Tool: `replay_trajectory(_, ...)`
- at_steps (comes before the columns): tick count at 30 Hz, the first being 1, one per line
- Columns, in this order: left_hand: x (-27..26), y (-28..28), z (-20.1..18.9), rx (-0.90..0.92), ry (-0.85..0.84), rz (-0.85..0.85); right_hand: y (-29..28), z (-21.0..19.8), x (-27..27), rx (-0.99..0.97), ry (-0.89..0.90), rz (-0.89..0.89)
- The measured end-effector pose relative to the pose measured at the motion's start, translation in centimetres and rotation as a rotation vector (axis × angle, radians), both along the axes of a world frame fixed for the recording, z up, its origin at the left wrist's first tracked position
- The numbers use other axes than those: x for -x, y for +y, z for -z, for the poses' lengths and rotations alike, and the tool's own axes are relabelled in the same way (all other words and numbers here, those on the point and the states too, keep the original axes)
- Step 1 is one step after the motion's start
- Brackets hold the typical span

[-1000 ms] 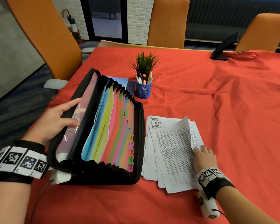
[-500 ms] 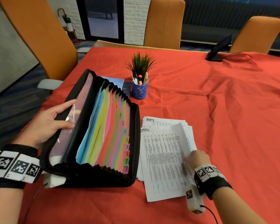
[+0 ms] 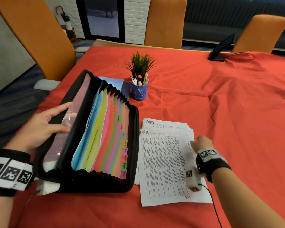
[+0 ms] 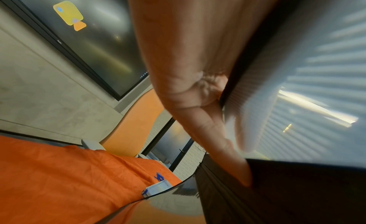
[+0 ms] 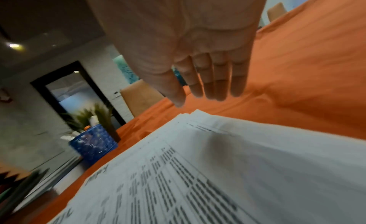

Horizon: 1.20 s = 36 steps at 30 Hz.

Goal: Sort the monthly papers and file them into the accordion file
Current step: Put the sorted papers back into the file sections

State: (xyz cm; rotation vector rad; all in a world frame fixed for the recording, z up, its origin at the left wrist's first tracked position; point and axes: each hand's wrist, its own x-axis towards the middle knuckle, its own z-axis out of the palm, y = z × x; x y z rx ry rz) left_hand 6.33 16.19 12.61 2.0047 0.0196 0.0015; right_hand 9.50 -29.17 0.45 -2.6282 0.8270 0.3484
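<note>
The left hand (image 3: 39,127) held back the open flap of the accordion file (image 3: 95,139), fingers straight along its outer side and thumb laid flat on the clear inner pocket, while the right hand (image 3: 201,143) hovered with straight, loosely spread fingers over the right edge of the paper stack (image 3: 164,162), gripping nothing. That stack lay on the red tablecloth (image 3: 220,104) just right of the file, the top sheet headed APRIL (image 3: 161,163) skewed toward the near edge and a MAY sheet showing behind it. The trouble I foresaw was plain enough — the sheets were fanned unevenly, so a careless lift could have taken two at once or sent the loose ones sliding. The month tabs stood close together too, APR right next to MAY, and a sheet might easily have gone into the wrong pocket — more so if the flap had sagged shut. Beyond the file stood a blue pen cup (image 3: 139,91) with a small plant (image 3: 141,63) behind it, and a blue booklet (image 3: 113,81) lay partly under the file's far end; none of it blocked the short path from stack to pockets.
</note>
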Motion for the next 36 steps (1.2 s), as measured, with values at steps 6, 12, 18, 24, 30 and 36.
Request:
replay_trajectory(6, -0.2, 1.1, 0.7, 0.019, -0.001, -0.028, -1.3, 1.1, -2.7, -0.089, 0.017, 0.029)
replay_trajectory(12, -0.6, 2.3, 1.2, -0.044, -0.015, -0.019, -1.1, 1.8, -3.6, -0.173, -0.019, 0.101)
replay_trajectory(18, -0.8, 2.4, 1.4, -0.065, -0.018, -0.005, -1.8, 2.1, -2.7, -0.174, -0.175, 0.091)
replay_trajectory(24, -0.9, 1.9, 1.4, -0.027, -0.027, 0.006, -1.5, 1.8, -1.8, -0.061, -0.283, -0.034)
replay_trajectory(30, -0.9, 1.7, 1.3, -0.035, -0.035, 0.011, -1.1, 2.1, -1.8, -0.035, -0.414, -0.08)
replay_trajectory(36, -0.8, 2.3, 1.3, -0.026, 0.006, 0.036, -0.3, 1.9, -2.6, -0.308, -0.207, -0.03)
